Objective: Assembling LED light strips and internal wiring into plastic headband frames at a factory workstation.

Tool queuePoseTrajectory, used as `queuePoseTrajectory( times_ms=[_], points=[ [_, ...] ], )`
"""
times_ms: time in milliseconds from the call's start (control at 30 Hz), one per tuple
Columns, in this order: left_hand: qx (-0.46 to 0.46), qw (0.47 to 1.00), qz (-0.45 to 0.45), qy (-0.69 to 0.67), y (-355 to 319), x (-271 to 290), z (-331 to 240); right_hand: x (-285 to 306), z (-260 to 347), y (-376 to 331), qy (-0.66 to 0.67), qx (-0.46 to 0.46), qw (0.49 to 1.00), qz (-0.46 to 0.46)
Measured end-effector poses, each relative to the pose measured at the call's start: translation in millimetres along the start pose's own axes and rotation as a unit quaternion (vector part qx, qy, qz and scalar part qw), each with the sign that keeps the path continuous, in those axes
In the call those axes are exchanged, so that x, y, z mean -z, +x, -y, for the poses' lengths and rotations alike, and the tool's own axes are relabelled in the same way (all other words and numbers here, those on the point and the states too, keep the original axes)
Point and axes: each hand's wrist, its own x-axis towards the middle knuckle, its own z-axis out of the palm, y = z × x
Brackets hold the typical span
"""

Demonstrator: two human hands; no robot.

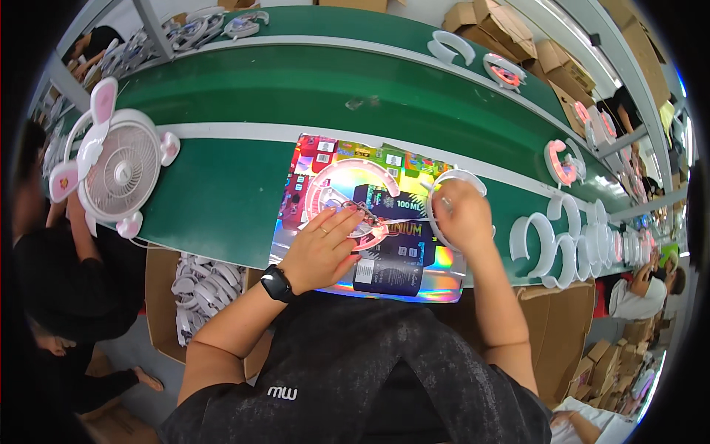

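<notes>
At the centre of the frame a pink-tinted curved plastic band [347, 194] lies on a shiny, many-coloured printed sheet [403, 277] spread across the near edge of the green belt [222, 200]. The left hand [325, 248] rests flat on the lower part of this band, fingers spread and pressing down on it, a ring on one finger and a black wristwatch [277, 283] on the wrist. Just right of it, the right hand [460, 214] is curled closed around the rim of a white ring-shaped band [452, 181], which sits at the sheet's right edge; the fingertips are hidden, so how tightly they pinch cannot be told.

To the right along the belt's edge stands a row of white curved bands [584, 244], packed close together and running toward the right rim. Further up the belt, near the upper right, lie more arcs with pink inner faces [560, 164]. At the left of the frame a white fan with pink ear-shaped fittings [118, 166] stands on the belt. Below it, at lower left, an open cardboard box [159, 296] holds a heap of white parts [203, 288]. Stacked brown cartons [518, 37] fill the upper right, and other people work along the frame's edges.
</notes>
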Motion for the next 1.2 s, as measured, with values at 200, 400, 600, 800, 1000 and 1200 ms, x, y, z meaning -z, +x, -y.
queuePoseTrajectory(
  times_ms=[200, 400, 600, 800, 1000, 1200],
  points=[
    [0.017, 0.999, -0.023, -0.016, 2.1, 7.2, -7.5, -32.5, 44.3, -48.3, 0.187, -0.127, 0.954, 0.196],
    [0.031, 0.999, -0.023, -0.002, 19.9, 2.8, -7.3, -50.6, 69.4, -58.7, 0.36, -0.13, 0.924, -0.001],
    [-0.026, 0.999, 0.018, -0.011, 40.9, 5.1, -7.2, -54.7, 65.2, -61.8, 0.224, 0.077, 0.968, -0.079],
    [0.1, 0.95, -0.005, -0.295, 39.3, -4.8, 8.8, -68.0, 70.7, -68.0, 0.24, -0.01, 0.966, -0.097],
    [0.097, 0.956, 0.071, -0.268, 49.3, 3.3, 8.4, -69.4, 78.0, -64.2, 0.186, -0.018, 0.979, -0.078],
    [0.193, 0.951, 0.199, -0.134, 52.9, 7.1, 4.1, -66.8, 74.3, -61.7, 0.237, -0.074, 0.966, -0.079]
  ],
)
